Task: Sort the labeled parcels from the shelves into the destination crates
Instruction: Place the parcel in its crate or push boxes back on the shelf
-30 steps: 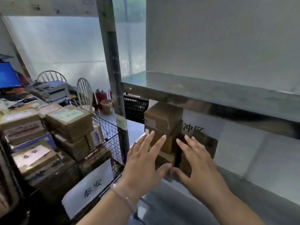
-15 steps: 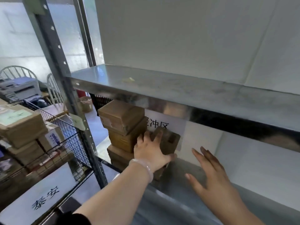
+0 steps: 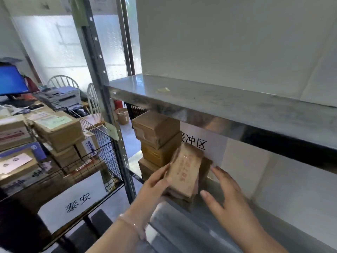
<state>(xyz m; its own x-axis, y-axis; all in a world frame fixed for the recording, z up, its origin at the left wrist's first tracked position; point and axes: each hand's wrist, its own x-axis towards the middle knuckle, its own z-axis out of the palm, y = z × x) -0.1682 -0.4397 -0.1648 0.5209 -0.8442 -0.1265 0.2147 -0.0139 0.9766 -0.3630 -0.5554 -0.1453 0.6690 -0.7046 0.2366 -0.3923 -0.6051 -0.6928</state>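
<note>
While the left grip [image 3: 155, 187] holds a parcel [image 3: 184, 172], its red print is illegible.

1 head-worn wide-angle camera looks forward and down, close to the grey metal shelf [image 3: 237, 106] at 12 o'clock; a black wire crate [image 3: 107, 157] sits at 9 o'clock.

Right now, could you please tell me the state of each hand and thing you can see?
Printed parcel: tilted, held at its left edge.
Left hand: grips that parcel.
Right hand: open, fingers straight, right of that parcel.
Box stack: upright, left of that parcel.
Wire crate: loaded with parcels.
Monitor: lit blue.
</note>
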